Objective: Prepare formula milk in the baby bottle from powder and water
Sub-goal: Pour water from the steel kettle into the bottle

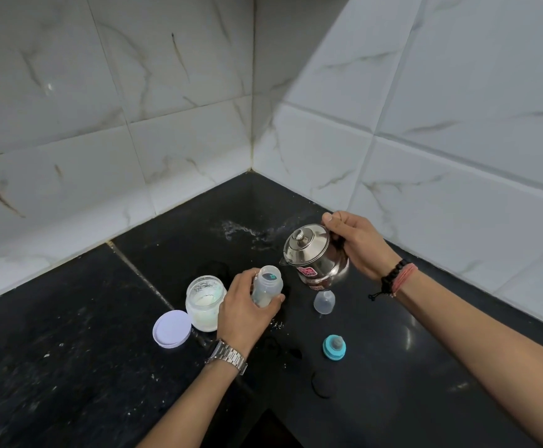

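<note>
Beside kettle (317, 253) (tilted), bottle (266, 286) gripped.

Black speckled counter (69, 367), white veined tiles (166, 92), shiny steel kettle (315, 253), teal bottle ring (334, 347).

White marble-veined wall tiles (173, 118) meet in a corner above a speckled black stone counter (69, 367).
</note>
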